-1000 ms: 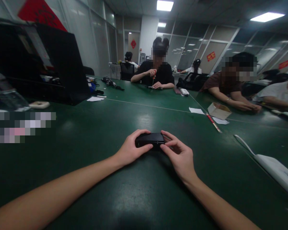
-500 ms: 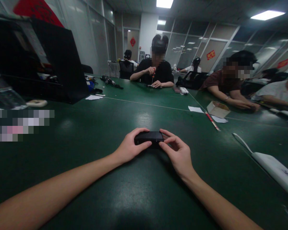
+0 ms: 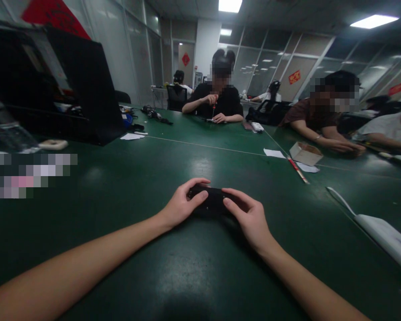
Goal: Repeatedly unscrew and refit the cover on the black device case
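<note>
Between my two hands is a small black box-shaped object (image 3: 214,200), its exact kind unclear. A few tiny bright dots show on the face turned toward me. My left hand (image 3: 186,200) grips its left end, thumb across the near face and fingers over the far edge. On the other end, my right hand (image 3: 247,208) holds it with the thumb in front and the fingers along the top and far side. The object is just over or on the green table (image 3: 127,178); which of these I cannot tell. Its underside is hidden.
A white power strip (image 3: 384,236) with a cable lies at right. Beyond it are a small wooden box (image 3: 305,153), a red stick (image 3: 298,170) and paper (image 3: 274,153). A black open case (image 3: 96,98) stands at left. Across the table, a person (image 3: 220,96) holds a screwdriver.
The black object has tilted, so its near face now shows more and its top less. Both hands have turned with it and still hold its ends.
</note>
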Tool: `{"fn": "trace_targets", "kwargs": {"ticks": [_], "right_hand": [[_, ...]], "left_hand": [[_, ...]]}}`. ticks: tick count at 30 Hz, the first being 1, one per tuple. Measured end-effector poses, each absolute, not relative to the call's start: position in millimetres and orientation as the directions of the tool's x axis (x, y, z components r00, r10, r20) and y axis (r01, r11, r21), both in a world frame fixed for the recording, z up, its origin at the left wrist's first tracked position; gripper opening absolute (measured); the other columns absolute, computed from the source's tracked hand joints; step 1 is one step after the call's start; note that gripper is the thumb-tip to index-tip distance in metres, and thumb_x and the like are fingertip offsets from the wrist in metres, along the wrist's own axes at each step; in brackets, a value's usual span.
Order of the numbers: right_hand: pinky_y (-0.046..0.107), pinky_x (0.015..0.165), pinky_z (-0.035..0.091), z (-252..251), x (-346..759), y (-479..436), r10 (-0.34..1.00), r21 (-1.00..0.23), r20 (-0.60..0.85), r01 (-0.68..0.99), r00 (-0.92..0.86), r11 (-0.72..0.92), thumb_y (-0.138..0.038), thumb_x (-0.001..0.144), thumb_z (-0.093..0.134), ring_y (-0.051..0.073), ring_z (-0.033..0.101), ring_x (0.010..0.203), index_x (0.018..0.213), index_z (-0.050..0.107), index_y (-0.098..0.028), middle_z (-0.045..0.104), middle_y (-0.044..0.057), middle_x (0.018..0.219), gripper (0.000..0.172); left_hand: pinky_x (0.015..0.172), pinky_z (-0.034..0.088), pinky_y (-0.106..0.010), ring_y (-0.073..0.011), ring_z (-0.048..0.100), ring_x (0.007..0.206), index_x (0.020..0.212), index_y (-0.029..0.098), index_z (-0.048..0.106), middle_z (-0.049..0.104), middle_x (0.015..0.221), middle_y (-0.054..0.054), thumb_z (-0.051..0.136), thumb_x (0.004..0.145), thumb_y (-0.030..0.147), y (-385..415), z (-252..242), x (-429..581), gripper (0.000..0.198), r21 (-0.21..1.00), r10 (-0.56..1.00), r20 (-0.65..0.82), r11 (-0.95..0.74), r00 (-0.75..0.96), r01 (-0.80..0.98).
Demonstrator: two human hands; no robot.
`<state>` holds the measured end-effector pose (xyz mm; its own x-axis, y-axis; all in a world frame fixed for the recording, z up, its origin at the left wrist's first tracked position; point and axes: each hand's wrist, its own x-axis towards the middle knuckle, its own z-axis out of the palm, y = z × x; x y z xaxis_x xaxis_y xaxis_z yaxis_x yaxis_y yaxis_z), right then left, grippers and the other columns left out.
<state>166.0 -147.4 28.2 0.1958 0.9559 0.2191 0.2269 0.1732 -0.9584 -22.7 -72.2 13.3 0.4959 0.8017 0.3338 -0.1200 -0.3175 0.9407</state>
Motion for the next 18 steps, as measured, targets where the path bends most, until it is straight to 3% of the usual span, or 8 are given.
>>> {"fn": "trace_targets", "kwargs": {"ticks": [5, 11, 18], "right_hand": [[0.037, 0.075, 0.056, 23.5, 168.6, -146.8, 0.962, -0.986, 0.137, 0.123, 0.236, 0.110, -0.044, 0.077, 0.074, 0.025, 0.067, 0.090, 0.106, 0.072, -0.021, 0.073, 0.007, 0.099, 0.038], [0.040, 0.077, 0.059, 24.5, 164.4, -146.8, 0.979, -0.997, 0.083, 0.024, 0.189, 0.080, -0.043, 0.075, 0.076, 0.024, 0.067, 0.089, 0.102, 0.073, -0.019, 0.071, 0.006, 0.094, 0.036], [0.039, 0.077, 0.059, 37.1, 163.9, -146.4, 1.000, -0.990, -0.008, 0.141, 0.018, -0.010, -0.046, 0.079, 0.071, 0.024, 0.069, 0.087, 0.114, 0.070, -0.018, 0.073, 0.008, 0.101, 0.045]], "left_hand": [[0.092, 0.046, -0.033, -0.0238, 0.061, 0.107, 0.116, 0.018, 0.062, 0.067, 0.114, -0.009, 0.040, 0.097, 0.051, -70.8, 9.6, -22.2, 0.044, 0.961, 0.791, 0.274, -0.195, 0.547, -0.198], [0.086, 0.044, -0.030, -0.0200, 0.060, 0.093, 0.102, 0.016, 0.066, 0.067, 0.098, -0.006, 0.033, 0.099, 0.049, -73.6, 10.8, -21.8, 0.047, 0.918, 0.809, 0.363, -0.395, 0.463, -0.029], [0.083, 0.046, -0.030, -0.0200, 0.061, 0.088, 0.095, 0.015, 0.067, 0.069, 0.093, -0.006, 0.033, 0.098, 0.051, -69.6, 8.6, -21.1, 0.050, 0.936, 0.846, 0.330, -0.350, 0.419, -0.030]]}}
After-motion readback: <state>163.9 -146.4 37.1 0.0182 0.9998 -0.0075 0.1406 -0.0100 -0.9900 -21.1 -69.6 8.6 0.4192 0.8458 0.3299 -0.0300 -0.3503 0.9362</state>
